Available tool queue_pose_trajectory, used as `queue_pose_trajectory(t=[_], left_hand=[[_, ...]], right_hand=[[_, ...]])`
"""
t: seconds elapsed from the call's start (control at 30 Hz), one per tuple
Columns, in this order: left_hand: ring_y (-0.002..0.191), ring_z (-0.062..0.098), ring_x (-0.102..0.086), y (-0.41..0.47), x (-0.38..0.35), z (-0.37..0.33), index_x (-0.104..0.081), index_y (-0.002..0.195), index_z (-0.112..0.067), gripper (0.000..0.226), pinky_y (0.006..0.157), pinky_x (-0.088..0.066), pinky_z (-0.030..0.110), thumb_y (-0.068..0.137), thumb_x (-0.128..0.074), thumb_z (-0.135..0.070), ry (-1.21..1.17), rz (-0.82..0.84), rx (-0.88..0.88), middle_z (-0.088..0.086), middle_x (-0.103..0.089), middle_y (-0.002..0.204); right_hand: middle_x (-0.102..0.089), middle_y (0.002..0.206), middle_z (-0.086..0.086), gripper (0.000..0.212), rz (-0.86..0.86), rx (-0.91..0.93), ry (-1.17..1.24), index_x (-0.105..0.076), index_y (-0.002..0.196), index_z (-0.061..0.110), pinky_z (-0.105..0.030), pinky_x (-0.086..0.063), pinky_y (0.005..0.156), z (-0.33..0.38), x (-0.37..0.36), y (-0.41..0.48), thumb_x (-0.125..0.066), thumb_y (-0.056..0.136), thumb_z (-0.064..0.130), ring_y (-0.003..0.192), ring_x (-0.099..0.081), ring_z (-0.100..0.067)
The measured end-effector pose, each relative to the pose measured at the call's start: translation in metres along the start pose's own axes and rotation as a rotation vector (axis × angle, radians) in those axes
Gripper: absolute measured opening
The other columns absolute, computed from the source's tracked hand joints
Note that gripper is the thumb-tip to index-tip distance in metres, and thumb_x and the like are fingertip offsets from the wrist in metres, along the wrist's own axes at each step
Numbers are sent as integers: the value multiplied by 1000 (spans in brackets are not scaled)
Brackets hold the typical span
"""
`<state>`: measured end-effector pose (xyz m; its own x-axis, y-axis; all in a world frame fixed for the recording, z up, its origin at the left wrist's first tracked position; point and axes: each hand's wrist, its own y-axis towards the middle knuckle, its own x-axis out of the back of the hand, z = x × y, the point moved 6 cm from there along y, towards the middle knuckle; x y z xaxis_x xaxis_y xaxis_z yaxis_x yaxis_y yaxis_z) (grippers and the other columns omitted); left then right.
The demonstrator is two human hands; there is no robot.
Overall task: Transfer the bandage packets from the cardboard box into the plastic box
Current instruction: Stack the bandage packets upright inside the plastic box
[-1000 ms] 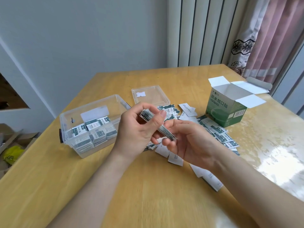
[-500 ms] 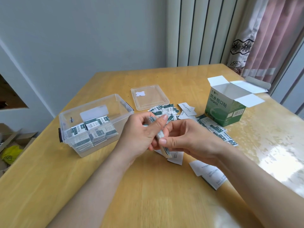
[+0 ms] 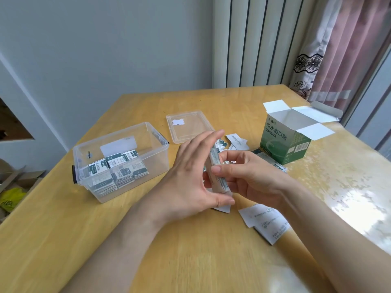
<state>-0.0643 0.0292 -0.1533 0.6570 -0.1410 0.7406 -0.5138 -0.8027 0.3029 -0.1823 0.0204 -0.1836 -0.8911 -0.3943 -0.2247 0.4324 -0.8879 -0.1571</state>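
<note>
Over the table's middle, my right hand (image 3: 251, 176) grips a stack of bandage packets (image 3: 215, 168) standing on edge, thumb on its near side. My left hand (image 3: 194, 172) has its fingers straight and lies flat against the stack's left face. The clear plastic box (image 3: 148, 132) stands to the left, holding rows of green-and-white packets (image 3: 118, 168). The green cardboard box (image 3: 283, 144) stands open at the right. Loose packets (image 3: 264, 220) lie on the table beneath and around my hands.
The plastic box's clear lid (image 3: 188, 125) lies flat behind my hands. More loose packets (image 3: 237, 141) lie between the lid and the cardboard box. The wooden table (image 3: 190, 261) ends at a wall behind and a curtain (image 3: 342, 49) at the right.
The stack has turned from lying slanted between both hands to standing upright. My left hand has let go of it and straightened its fingers against its side. My right hand now grips it.
</note>
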Motion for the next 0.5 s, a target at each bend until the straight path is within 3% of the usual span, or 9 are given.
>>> queue_pose_trajectory(t=[0.17,0.27,0.33,0.5], left_hand=[[135,2,-33,0,0,-2,-38,137,-42,84,94,-31,0,65,-81,-39,-46,-35,-46,-20,-30,138],[135,4,-33,-2,-3,-4,-43,135,-40,78,106,-36,22,65,-78,-44,-11,-4,-55,-22,-28,135],[134,2,-33,-2,-4,-4,-43,133,-41,76,106,-40,28,66,-80,-43,2,7,-47,-23,-26,136],[124,-2,-41,-3,1,-6,-47,124,-40,64,97,-37,12,68,-77,-41,19,-31,-50,-24,-28,126]], right_hand=[[-67,91,-19,31,70,1,74,-55,91,11,-27,-49,59,1,-4,-3,-80,73,15,80,-70,-22],[-70,73,-7,22,98,14,112,-52,100,5,-21,-50,52,4,-12,-6,-64,83,11,63,-69,-14],[-68,68,-4,17,116,22,140,-55,98,1,-19,-50,50,4,-15,-7,-60,84,9,58,-67,-12],[-67,75,-7,19,154,55,195,-66,100,8,-21,-51,50,4,-17,-4,-66,81,9,61,-68,-14]])
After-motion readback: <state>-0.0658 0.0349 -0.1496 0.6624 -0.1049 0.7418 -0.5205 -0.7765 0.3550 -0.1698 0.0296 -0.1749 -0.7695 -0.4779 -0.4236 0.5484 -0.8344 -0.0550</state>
